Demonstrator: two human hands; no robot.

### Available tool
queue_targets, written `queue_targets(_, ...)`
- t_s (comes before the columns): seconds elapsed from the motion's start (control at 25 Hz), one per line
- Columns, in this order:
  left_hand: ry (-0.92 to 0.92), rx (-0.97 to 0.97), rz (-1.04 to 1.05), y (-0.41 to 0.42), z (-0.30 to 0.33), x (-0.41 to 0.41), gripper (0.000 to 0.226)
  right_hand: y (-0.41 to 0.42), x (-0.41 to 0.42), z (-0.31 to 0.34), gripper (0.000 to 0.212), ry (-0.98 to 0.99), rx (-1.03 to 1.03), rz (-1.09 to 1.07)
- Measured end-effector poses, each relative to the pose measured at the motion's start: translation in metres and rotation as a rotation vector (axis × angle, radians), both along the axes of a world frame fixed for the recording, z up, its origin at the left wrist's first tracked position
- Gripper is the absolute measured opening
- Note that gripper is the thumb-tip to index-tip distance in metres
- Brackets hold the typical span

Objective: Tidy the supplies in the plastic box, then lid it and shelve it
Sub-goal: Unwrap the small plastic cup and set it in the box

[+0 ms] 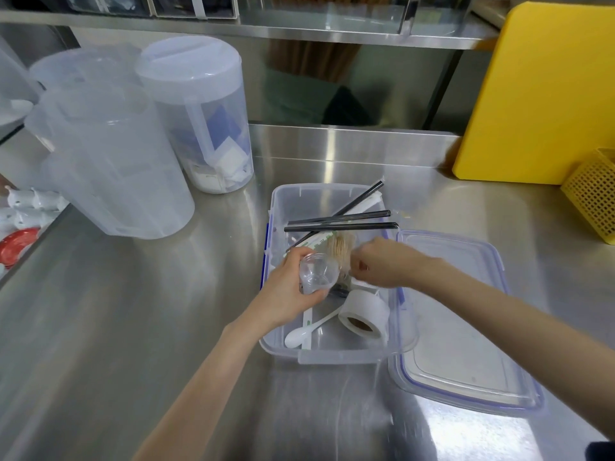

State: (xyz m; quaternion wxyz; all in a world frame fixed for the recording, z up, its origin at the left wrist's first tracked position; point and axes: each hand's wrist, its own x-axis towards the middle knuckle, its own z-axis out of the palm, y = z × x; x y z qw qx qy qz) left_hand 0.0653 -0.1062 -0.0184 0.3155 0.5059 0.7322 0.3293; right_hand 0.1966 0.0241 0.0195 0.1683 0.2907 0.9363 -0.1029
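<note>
Both hands reach into box (336,356).

Plastic box (332,356) at centre of the steel counter (133,327), its lid (462,327) lying just right of it. In the box: straws (342,224) at the far end, a tape roll (364,314) and spoon (299,334) at the near end. Two tall jugs (109,168) stand far left; a cutting board (539,94) and basket (595,197) far right.
</note>
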Motion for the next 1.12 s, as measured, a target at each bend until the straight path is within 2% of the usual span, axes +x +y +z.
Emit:
queue_targets(0.16, 0.015, -0.057, -0.010, -0.003, -0.004, 0.006, 0.066, -0.022, 0.016, -0.018, 0.037, -0.185, -0.065, -0.003)
queue_targets(0.4, 0.031, -0.069, -0.011, -0.007, -0.003, 0.007, 0.068, -0.032, 0.024, -0.027, 0.047, -0.117, -0.191, -0.027)
queue_targets(0.6, 0.045, -0.054, -0.021, -0.007, -0.001, 0.010, 0.072, -0.043, 0.029, -0.033, 0.026, -0.203, -0.086, 0.139)
queue_targets(0.8, 0.064, -0.073, -0.039, -0.009, -0.001, 0.012, 0.069, -0.045, 0.030, -0.032, 0.026, -0.321, -0.032, 0.157)
queue_targets(0.92, 0.056, -0.090, -0.064, -0.008, -0.001, 0.012, 0.067, -0.045, 0.023, -0.034, 0.027, -0.417, -0.100, 0.166)
queue_targets(1.0, 0.067, -0.111, -0.092, -0.009, -0.002, 0.012, 0.066, -0.040, 0.022, -0.027, 0.028, -0.309, -0.179, 0.083)
queue_targets(1.12, 0.118, -0.185, -0.168, -0.008, -0.006, 0.013, 0.068, -0.029, 0.025, -0.012, 0.027, 0.070, -0.293, -0.130)
